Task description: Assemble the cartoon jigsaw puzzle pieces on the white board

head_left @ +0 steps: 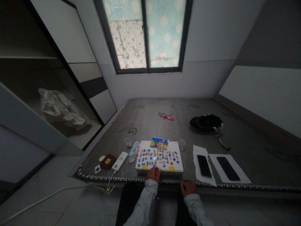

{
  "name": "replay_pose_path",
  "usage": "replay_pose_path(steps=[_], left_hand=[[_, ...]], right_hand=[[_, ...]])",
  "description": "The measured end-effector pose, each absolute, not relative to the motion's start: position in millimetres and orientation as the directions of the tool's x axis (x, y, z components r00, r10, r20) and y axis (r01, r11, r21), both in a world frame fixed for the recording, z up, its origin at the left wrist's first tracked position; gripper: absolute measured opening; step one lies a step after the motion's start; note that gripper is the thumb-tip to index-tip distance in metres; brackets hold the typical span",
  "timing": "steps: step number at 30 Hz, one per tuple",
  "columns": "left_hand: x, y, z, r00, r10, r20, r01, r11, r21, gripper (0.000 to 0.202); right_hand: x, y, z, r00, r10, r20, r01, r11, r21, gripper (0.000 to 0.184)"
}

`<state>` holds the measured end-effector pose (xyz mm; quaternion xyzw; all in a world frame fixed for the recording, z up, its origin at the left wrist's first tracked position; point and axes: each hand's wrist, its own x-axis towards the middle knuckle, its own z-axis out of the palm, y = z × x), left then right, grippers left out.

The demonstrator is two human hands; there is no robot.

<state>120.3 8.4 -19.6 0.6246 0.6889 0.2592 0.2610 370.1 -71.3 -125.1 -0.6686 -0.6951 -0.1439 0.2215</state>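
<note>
Right hand (pixel 188 187): at the bed's (pixel 160 130) near edge, fingers curled, hold indeterminable. Left hand (pixel 153 174), the nearer: at the white box's (pixel 174 145) near side, fingertips bunched, grip indeterminable. Puzzle pieces (pixel 161 154) lie just beyond, spread lengthwise left to right atop.

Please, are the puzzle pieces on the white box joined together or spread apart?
Spread apart: the pieces lie scattered over the box, with white surface showing between most of them.
</note>
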Motion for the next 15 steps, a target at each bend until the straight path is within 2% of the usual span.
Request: replay_pose_path(steps=[15], left_hand=[[119.6,8.4,-23.7,-0.078,0.996,-0.045,0.724,0.088,0.685,0.018]], right_hand=[[369.6,-71.0,-127.2,0.005,0.866,0.500,0.992,0.059,-0.112,0.042]])
